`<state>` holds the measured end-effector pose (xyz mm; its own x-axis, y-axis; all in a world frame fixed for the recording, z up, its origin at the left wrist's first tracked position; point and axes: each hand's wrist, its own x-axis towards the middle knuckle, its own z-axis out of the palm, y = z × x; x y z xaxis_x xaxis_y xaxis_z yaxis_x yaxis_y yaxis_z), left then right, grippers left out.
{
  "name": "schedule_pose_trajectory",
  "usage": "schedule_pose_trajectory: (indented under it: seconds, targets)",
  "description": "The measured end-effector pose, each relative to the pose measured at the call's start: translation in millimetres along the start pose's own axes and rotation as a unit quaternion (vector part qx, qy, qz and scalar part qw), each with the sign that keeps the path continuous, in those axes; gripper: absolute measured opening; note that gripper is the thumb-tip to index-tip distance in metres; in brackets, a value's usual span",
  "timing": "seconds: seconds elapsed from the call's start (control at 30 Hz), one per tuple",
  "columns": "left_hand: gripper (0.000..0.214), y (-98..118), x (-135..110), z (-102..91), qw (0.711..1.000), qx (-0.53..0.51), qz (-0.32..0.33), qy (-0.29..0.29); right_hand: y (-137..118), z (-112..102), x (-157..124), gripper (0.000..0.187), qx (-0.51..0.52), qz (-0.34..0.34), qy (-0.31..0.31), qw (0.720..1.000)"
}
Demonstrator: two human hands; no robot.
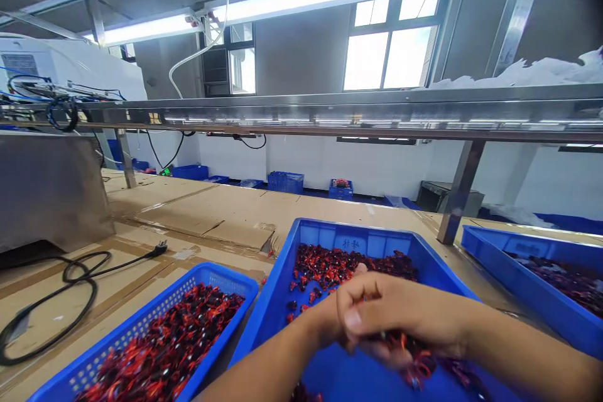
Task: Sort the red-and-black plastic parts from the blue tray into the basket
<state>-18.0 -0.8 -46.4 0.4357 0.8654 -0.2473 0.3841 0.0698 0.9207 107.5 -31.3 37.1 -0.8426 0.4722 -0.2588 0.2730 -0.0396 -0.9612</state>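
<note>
Across the desk (169,201), faced with taped cardboard, we look out under a long steel shelf (282,114) carried on metal posts. In front of us stands a deep blue tray (386,244), red-and-black pieces heaped toward its far end and a few scattered nearer. A second blue tray (532,292), also partly filled, sits to the right beyond a post. To the left, just beside the deep tray, we have a perforated blue basket (141,328) with a thick layer of the same glossy pieces. Farther left a black power cord (94,286) lies looped, its plug resting on the cardboard. Over the deep tray our forearms cross: our right hand (393,314) lies on our left hand (346,326) and covers most of it. The right fingers are bent inward; how far the left fingers are spread we cannot tell. Some red-and-black pieces (419,367) show directly beneath the right palm, blurred, so we cannot say whether either hand grips them.
</note>
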Motion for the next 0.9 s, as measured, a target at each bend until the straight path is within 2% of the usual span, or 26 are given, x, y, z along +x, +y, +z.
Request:
schedule_pose_trajectory:
  seconds: [0.07, 0.13, 0.17, 0.23, 0.3, 0.33, 0.4, 0.47, 0.53, 0.6, 0.67, 0.77, 0.9]
  targets:
    - [0.09, 1.6, 3.7, 1.7, 0.99, -0.096, -0.018, -0.101, -8.1, -17.9, -1.3, 0.025, 0.023, -0.067, 0.085, 0.994]
    - [0.1, 2.6, 10.7, 9.7, 0.952, -0.246, -0.025, -0.182, -3.4, -27.7, 0.1, 0.023, -0.032, -0.117, 0.208, 0.971]
    - [0.105, 3.0, 15.0, 15.9, 0.926, -0.326, -0.034, -0.189, 2.6, -30.2, 1.2, 0.019, -0.083, -0.137, 0.267, 0.95]
    - [0.111, 4.0, 22.3, 30.5, 0.886, -0.431, -0.087, -0.145, 17.5, -32.2, 2.3, 0.01, -0.214, -0.185, 0.339, 0.897]
    - [0.106, 6.7, 23.6, 43.5, 0.871, -0.463, -0.156, -0.06, 30.4, -32.2, 1.1, 0.016, -0.335, -0.237, 0.341, 0.846]
    - [0.098, 9.3, 21.4, 47.7, 0.86, -0.481, -0.169, -0.025, 34.6, -32.1, -0.4, 0.021, -0.371, -0.262, 0.328, 0.829]
    - [0.08, 17.4, 13.2, 50.1, 0.835, -0.528, -0.156, -0.005, 37.5, -32.8, -4.6, 0.027, -0.393, -0.304, 0.303, 0.813]
    - [0.076, 27.7, 3.6, 45.9, 0.824, -0.546, -0.148, -0.041, 35.0, -35.0, -9.3, 0.027, -0.372, -0.332, 0.3, 0.813]
    - [0.071, 37.0, -4.7, 38.9, 0.824, -0.543, -0.145, -0.072, 30.6, -38.0, -14.2, 0.026, -0.316, -0.334, 0.298, 0.836]
    - [0.062, 43.4, -11.5, 32.8, 0.838, -0.521, -0.141, -0.073, 27.0, -40.5, -18.5, 0.027, -0.243, -0.331, 0.287, 0.865]
    - [0.055, 47.5, -16.8, 29.3, 0.855, -0.495, -0.141, -0.066, 25.2, -41.7, -21.9, 0.032, -0.189, -0.334, 0.281, 0.88]
    - [0.051, 51.5, -21.8, 28.3, 0.866, -0.477, -0.144, -0.05, 24.7, -41.2, -24.6, 0.037, -0.196, -0.352, 0.287, 0.869]
    - [0.051, 53.2, -21.0, 29.1, 0.89, -0.435, -0.139, -0.016, 27.6, -38.5, -24.0, 0.034, -0.241, -0.406, 0.294, 0.831]
